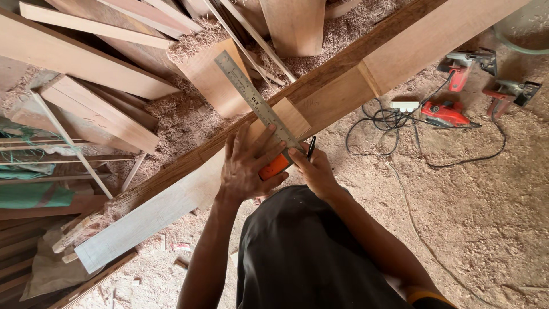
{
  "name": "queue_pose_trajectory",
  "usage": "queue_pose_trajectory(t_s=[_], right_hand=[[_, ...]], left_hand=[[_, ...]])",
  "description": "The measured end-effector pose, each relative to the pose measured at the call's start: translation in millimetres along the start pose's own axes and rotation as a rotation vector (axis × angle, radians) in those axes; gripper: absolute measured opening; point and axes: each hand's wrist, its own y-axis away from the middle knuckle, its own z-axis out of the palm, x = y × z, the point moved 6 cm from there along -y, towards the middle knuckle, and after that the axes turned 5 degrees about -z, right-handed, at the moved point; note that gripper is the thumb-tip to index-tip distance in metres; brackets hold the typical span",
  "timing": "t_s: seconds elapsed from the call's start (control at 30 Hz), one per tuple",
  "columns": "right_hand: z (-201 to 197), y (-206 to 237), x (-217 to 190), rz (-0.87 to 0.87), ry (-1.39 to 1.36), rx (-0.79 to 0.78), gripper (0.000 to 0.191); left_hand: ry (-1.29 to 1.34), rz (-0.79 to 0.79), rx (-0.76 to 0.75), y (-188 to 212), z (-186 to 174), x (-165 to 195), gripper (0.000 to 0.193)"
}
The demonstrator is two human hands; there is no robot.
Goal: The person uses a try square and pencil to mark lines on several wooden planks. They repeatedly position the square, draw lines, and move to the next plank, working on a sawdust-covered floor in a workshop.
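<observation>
A long wooden plank [400,51] runs diagonally from lower left to upper right. Across it lies a metal try square [251,97] with an orange handle [273,167]. My left hand [247,166] presses flat on the square's blade and handle, fingers spread. My right hand [311,169] sits at the plank's near edge beside the square and holds a dark pen [310,147], tip against the wood.
Red power tools [452,111] with black cables [389,123] and a white power strip [405,106] lie on the sawdust floor at right. Several loose boards [97,109] and wood shavings pile up at upper left. Green cloth [34,194] lies at far left.
</observation>
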Motion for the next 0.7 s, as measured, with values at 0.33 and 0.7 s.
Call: queue_pose_trajectory(t_s=[0.33,0.7], right_hand=[[0.3,1.2,-5.9,0.034,0.116,0.014,0.039],[-23.3,-0.3,-37.0,0.140,0.442,0.351,0.031]], left_hand=[[-0.031,-0.043,-0.092,0.7,17.5,-9.9,0.074],[0.017,-0.025,-0.074,-1.4,10.3,-6.9,0.074]])
